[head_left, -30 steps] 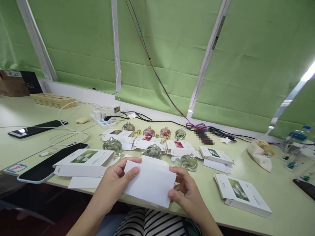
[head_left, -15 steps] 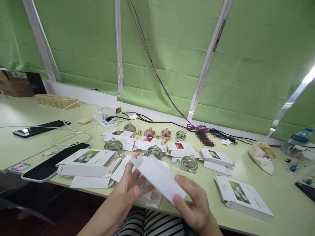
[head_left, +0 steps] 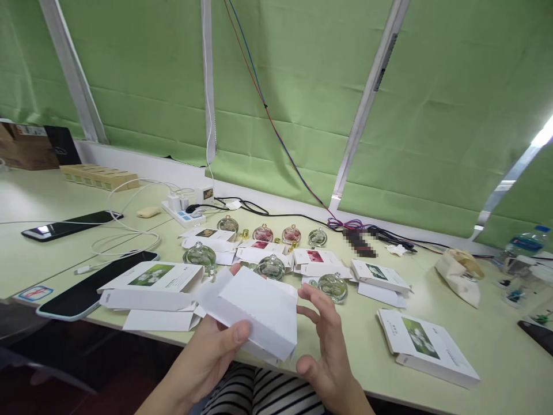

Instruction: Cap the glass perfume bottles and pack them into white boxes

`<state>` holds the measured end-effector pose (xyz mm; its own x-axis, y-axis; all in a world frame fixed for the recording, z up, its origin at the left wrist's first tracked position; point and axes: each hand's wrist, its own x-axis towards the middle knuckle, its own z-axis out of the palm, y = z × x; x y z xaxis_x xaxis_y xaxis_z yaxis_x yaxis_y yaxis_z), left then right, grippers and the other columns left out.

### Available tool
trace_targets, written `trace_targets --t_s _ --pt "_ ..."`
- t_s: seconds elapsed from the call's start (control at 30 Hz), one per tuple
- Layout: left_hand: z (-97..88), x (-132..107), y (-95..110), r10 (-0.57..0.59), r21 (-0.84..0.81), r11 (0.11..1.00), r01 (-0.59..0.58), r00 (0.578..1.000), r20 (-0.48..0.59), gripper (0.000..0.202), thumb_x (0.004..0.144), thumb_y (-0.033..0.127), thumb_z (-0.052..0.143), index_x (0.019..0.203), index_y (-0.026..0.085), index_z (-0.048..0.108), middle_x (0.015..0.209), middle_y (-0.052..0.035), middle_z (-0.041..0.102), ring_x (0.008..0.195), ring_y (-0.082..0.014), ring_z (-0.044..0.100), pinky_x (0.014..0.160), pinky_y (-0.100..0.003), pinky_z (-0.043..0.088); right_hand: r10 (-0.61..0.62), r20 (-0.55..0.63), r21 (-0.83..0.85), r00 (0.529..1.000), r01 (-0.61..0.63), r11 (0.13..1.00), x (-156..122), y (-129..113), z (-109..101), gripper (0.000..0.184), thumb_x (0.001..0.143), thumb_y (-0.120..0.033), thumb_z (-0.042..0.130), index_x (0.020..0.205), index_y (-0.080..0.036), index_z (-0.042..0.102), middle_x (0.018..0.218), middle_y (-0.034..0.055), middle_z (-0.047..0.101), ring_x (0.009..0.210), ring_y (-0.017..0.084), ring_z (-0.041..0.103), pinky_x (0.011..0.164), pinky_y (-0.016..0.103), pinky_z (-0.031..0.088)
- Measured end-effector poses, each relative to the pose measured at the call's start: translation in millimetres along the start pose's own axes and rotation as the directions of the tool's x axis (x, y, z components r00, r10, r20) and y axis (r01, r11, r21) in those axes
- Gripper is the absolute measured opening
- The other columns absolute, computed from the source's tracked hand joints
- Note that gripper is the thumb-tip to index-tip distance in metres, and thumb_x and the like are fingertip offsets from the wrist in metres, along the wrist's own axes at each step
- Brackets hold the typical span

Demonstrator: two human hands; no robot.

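Observation:
My left hand [head_left: 220, 346] is closed on a white cardboard box [head_left: 259, 305], thumb along its near side, above the table's front edge. The box is tilted, and a flap sticks out on its left. My right hand [head_left: 324, 346] is beside the box's right end, fingers spread and curved; whether a fingertip touches the box I cannot tell. Just beyond the box sit round glass perfume bottles, a green one [head_left: 271, 267] in the middle, another [head_left: 332, 287] to the right and one [head_left: 199, 255] to the left.
Several white printed cartons lie around, one [head_left: 151, 279] at left and one [head_left: 427, 346] at right. Pink bottles [head_left: 262, 234] stand farther back. Phones [head_left: 99, 285], a power strip [head_left: 184, 214], cables and a cloth pouch [head_left: 458, 276] are also on the table [head_left: 371, 346].
The white box has turned so its broad face shows, and it now rests in my left hand. My right hand has let go of its end and spread its fingers.

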<state>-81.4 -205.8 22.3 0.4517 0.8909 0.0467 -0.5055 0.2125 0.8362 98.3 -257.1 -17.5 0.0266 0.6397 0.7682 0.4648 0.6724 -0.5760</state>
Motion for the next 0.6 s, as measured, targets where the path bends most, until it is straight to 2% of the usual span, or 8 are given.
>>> trace_targets --t_s 0.07,0.1,0.2,0.3,0.4,0.5,0.6 --pt "0.0 0.5 2.1 -0.019 -0.017 1.0 0.019 0.999 0.027 0.087 0.06 0.042 0.079 0.135 0.025 0.038 0.118 -0.0084 0.063 0.119 -0.0318 0.049 0.098 -0.038 0.043 0.154 0.09 0.077 0.984 -0.161 0.984 1.5 -6.3 -0.2 0.065 0.081 -0.063 0.044 0.135 -0.031 0.028 0.142 0.011 0.03 0.129 0.029 0.034 0.095 0.044 0.045" --pt "0.4 0.6 2.9 -0.033 -0.029 0.999 0.034 0.999 0.042 0.086 0.061 0.042 0.079 0.135 0.025 0.039 0.116 -0.0082 0.064 0.117 -0.0317 0.05 0.097 -0.038 0.043 0.192 0.135 0.107 0.972 -0.207 0.972 2.4 -9.2 -0.7 0.062 0.081 -0.062 0.044 0.134 -0.031 0.031 0.143 0.0102 0.029 0.131 0.028 0.033 0.096 0.043 0.043" --pt "2.1 0.8 3.6 -0.079 -0.059 0.995 0.084 0.993 0.085 0.083 0.061 0.04 0.08 0.133 0.023 0.042 0.113 -0.008 0.066 0.114 -0.0316 0.053 0.096 -0.037 0.045 0.214 0.222 0.169 0.951 -0.254 0.952 4.4 -13.9 -2.8 0.05 0.084 -0.054 0.047 0.129 -0.033 0.037 0.14 0.0089 0.034 0.131 0.026 0.032 0.097 0.04 0.043" --pt "2.8 0.9 1.5 -0.117 -0.09 0.988 0.126 0.988 0.106 0.085 0.06 0.04 0.08 0.134 0.022 0.042 0.112 -0.0078 0.066 0.112 -0.0316 0.054 0.095 -0.036 0.046 0.206 0.251 0.179 0.946 -0.254 0.951 4.6 -12.4 -4.3 0.044 0.084 -0.05 0.05 0.125 -0.035 0.043 0.137 0.0079 0.037 0.129 0.025 0.035 0.095 0.039 0.044" --pt "2.4 0.0 -3.0 -0.152 -0.13 0.977 0.166 0.982 0.11 0.084 0.06 0.041 0.08 0.134 0.024 0.042 0.112 -0.0069 0.066 0.109 -0.0307 0.057 0.087 -0.034 0.05 0.207 0.229 0.147 0.951 -0.244 0.959 4.4 -9.7 -5.3 0.043 0.083 -0.049 0.054 0.122 -0.034 0.046 0.136 0.0079 0.038 0.128 0.025 0.037 0.098 0.04 0.042" --pt "2.6 -2.3 -8.5 -0.194 -0.154 0.965 0.212 0.973 0.127 0.084 0.059 0.042 0.081 0.133 0.026 0.042 0.11 -0.0064 0.067 0.104 -0.0299 0.06 0.078 -0.032 0.053 0.162 0.201 0.081 0.966 -0.181 0.98 5.4 -10.0 -6.0 0.038 0.083 -0.046 0.054 0.119 -0.034 0.047 0.133 0.007 0.042 0.127 0.024 0.04 0.1 0.04 0.039" --pt "3.9 -4.6 -11.8 -0.209 -0.149 0.962 0.228 0.969 0.134 0.084 0.058 0.045 0.08 0.131 0.025 0.044 0.109 -0.007 0.067 0.104 -0.0309 0.059 0.076 -0.033 0.053 0.128 0.184 0.007 0.975 -0.131 0.991 6.5 -11.9 -5.5 0.035 0.084 -0.039 0.056 0.117 -0.033 0.048 0.13 0.0064 0.045 0.124 0.023 0.044 0.1 0.039 0.04"
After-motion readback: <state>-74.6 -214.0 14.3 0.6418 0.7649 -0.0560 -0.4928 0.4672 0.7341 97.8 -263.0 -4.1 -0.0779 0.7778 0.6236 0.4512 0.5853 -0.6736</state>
